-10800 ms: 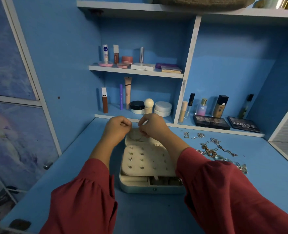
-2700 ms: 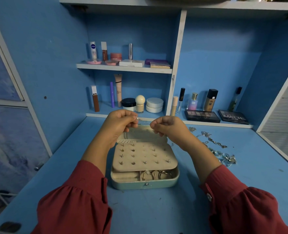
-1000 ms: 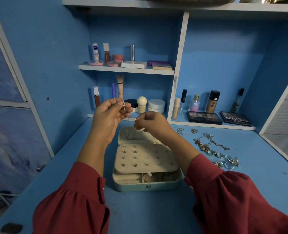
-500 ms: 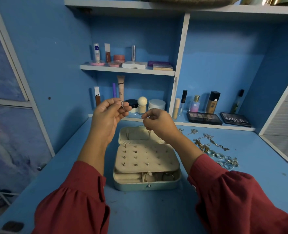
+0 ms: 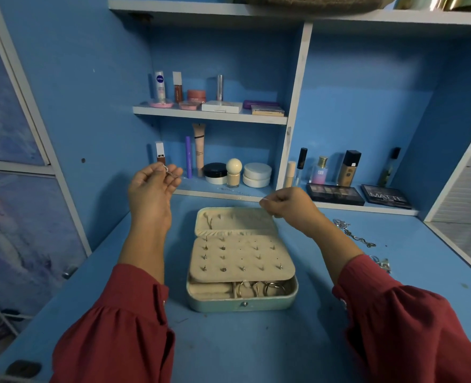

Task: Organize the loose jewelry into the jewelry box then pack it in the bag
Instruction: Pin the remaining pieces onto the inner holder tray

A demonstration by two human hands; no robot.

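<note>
The left hand [image 5: 152,186] is up at the far left, palm towards her, thumb and fingertips pinching a small silver pendant or clasp [image 5: 167,170]. The right hand [image 5: 287,204] is curled tight, pinching something very fine at its thumb tip, and a thin silver chain [image 5: 226,190] runs between the two hands. It shows only as a faint line with a few glints.

That chain is what matters. Its long axis runs left to right, high end at the left hand, low end at the right, and it hangs in the air over the back edge of the open pale-green jewelry box with the cream lining [image 5: 242,305]. The box sits on the blue desk [image 5: 242,349], directly below and slightly nearer her than the chain. The right hand is the closer one, just above the corner of the raised cream lid [image 5: 235,221].

My guess is the chain comes down into that lid. The stud panel [image 5: 241,259] in front is dotted with earrings, and hoop rings [image 5: 259,288] sit in the front tray.

Off to the right, a scatter of loose chains and rings [image 5: 353,236] lies waiting on the desk. No bag is in sight.
</note>
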